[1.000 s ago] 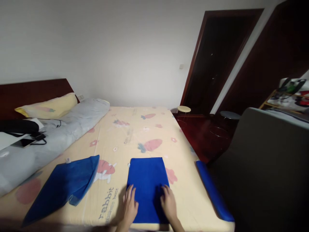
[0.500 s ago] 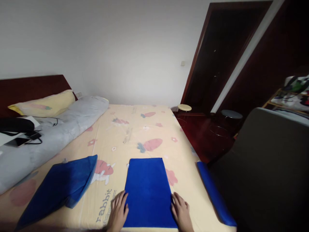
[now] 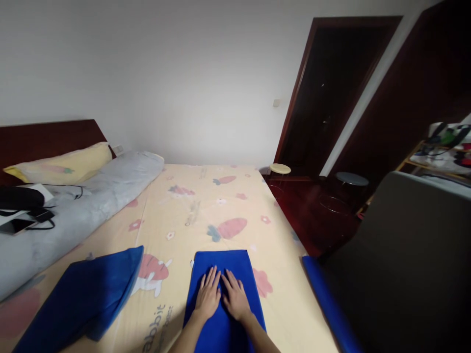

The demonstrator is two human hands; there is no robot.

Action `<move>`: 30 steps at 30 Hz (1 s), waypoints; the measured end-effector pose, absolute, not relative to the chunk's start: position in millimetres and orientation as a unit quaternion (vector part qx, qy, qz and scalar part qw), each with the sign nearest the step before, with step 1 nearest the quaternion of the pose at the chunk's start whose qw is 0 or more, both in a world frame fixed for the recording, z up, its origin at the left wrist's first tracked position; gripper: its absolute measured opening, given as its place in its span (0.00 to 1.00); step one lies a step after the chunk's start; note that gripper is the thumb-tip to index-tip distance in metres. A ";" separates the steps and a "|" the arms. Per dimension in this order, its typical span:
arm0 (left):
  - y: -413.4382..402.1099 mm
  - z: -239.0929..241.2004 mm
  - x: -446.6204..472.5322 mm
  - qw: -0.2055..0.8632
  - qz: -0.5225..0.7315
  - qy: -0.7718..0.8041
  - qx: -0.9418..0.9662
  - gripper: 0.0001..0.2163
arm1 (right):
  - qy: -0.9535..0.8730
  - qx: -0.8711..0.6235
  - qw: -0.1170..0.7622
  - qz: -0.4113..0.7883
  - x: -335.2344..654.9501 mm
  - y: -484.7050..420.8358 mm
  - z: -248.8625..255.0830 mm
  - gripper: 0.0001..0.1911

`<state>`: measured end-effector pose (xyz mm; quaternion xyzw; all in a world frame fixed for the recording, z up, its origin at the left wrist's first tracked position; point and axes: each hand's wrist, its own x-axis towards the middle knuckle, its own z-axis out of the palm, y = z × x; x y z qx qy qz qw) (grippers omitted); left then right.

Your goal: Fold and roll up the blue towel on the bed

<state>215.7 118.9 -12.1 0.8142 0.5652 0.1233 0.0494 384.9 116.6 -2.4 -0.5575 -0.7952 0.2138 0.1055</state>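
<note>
A blue towel (image 3: 206, 338) lies flat on the bed (image 3: 290, 314), a small white tag at its left edge. My left hand (image 3: 209, 294) rests palm down on it, fingers stretched forward. Beside it, my right hand (image 3: 234, 296) also lies flat on the cloth, fingers extended, a narrow gap between the two. Neither hand grasps anything. To the left sits a second blue cloth (image 3: 81, 294), loosely laid with a fold at its lower side. At the bed's right edge is a long, narrow blue cloth (image 3: 329, 304), apparently rolled or folded.
A dark chair back (image 3: 401, 264) stands close on the right. Two stools, one cream (image 3: 280, 168) and one grey (image 3: 352, 179), are on the floor beyond. A grey quilt (image 3: 99, 201), a yellow pillow (image 3: 66, 164) and a phone (image 3: 16, 226) lie at the left.
Both hands have moved from the towel's side edges inward and forward onto its middle. The view has tilted slightly upward.
</note>
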 end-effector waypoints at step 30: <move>218.4 15.9 139.5 0.264 -0.166 0.592 0.743 0.63 | -0.737 -0.624 -0.081 0.246 460.3 222.0 14.1 0.59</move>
